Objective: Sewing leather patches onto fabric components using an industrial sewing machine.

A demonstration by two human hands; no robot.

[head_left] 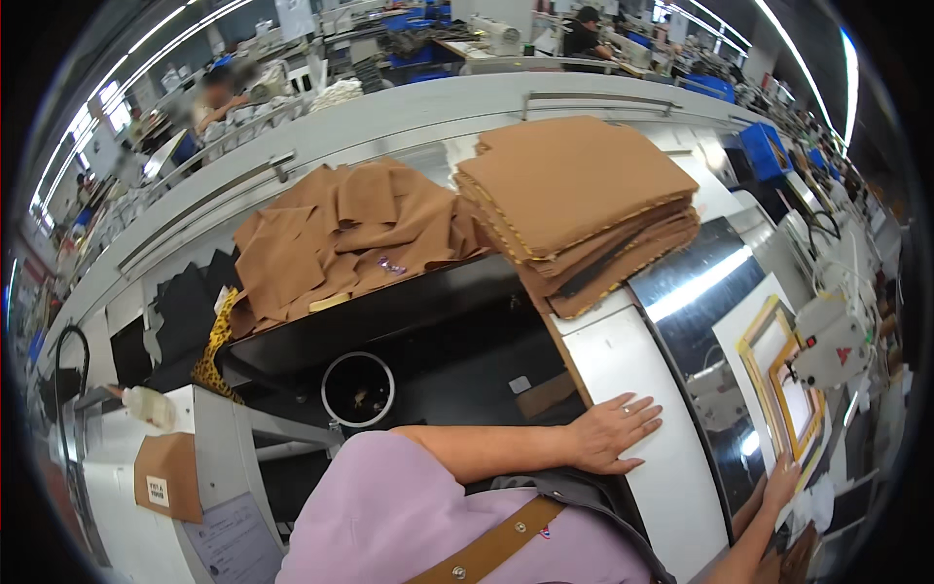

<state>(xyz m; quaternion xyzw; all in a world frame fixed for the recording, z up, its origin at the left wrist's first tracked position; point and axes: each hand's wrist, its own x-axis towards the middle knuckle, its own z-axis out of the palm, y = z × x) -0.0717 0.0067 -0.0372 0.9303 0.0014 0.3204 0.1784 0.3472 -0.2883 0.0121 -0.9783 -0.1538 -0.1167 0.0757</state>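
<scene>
My left hand (615, 434) lies flat on the white tabletop (632, 380), fingers stretched out and holding nothing. At the far right, my right hand (778, 487) grips the near edge of a yellow-edged rectangular frame (747, 352), its fingers only partly visible. This frame lies under a pale sewing machine head (835, 348) with a small red light, and a white sheet shows along its left side. Beyond my left hand stands a thick stack of brown fabric panels (589, 185), some edges yellow-patterned. A loose heap of brown pieces (341, 229) lies left of it.
A dark recess with a round metal-rimmed opening (358, 389) lies left of my arm. Black fabric (195, 302), a clear bottle (149, 407) and a written sheet (236, 540) are at left. A blue bin (766, 150) stands far right. Other people work beyond the metal rail.
</scene>
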